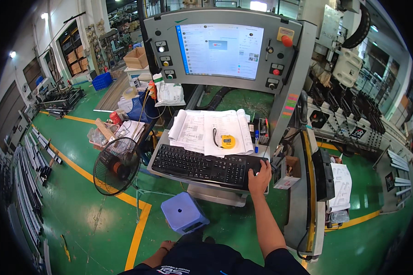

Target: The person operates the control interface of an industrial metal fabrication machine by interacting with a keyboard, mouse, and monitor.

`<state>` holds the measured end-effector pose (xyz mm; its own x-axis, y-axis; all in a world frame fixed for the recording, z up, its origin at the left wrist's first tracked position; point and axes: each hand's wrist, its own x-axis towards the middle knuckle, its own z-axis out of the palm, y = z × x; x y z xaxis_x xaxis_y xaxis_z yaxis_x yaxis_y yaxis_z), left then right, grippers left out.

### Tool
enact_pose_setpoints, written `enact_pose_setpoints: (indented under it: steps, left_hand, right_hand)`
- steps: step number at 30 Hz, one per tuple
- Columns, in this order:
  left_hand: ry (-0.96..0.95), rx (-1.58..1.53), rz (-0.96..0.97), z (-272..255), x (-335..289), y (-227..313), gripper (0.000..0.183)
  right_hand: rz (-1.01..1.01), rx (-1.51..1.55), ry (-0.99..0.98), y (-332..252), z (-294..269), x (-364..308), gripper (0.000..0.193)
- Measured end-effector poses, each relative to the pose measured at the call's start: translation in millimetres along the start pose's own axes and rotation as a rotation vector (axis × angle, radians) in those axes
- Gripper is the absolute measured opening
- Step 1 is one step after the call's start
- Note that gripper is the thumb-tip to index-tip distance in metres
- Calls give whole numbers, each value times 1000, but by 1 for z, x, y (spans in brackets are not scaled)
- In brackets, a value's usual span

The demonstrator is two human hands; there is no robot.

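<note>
My right hand (260,178) rests at the right end of the keyboard tray, its fingers curled over a mouse that is mostly hidden, with a small pale patch showing between thumb and forefinger. Just left of it lies a black keyboard (198,166). Behind the keyboard, open paper sheets (192,130) are spread, and a yellow tape measure (227,141) with a black strap sits on them. Above stands a control panel with a lit screen (222,50). Low by my body is my left hand (167,245), its fingers not clear, away from the tray.
A black fan (117,167) stands left of the tray. Below is a blue plastic stool (183,211). Red knobs (287,41) and switches flank the screen. Blue pens (256,140) lie beside the papers. Long metal profiles (30,183) line the floor at far left; a machine (353,119) stands right.
</note>
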<state>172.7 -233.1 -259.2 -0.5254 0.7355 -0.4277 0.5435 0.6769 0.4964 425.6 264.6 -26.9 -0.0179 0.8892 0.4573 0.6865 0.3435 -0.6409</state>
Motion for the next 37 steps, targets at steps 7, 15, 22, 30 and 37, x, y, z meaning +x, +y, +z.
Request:
enact_pose_setpoints:
  steps: [7,15,22,30,37]
  left_hand:
    - [-171,-174,-429,11,14,-14,59]
    - [-168,-238,-385,8,17,-4,71]
    - [-109,-266,-440,9,11,-7,80]
    - [-163,-217,-458,12,18,-11,66]
    - [-206,-132,-433,10,22,-9,70]
  right_hand:
    - [49,18,-53,-9,-6,1,70]
    - [22,38,-38,-5,-5,1,71]
    - [58,53,-50,-10,-7,1,70]
    - [38,57,-40,-7,-4,1,69]
    - [19,42,-29,-2,2,3,71]
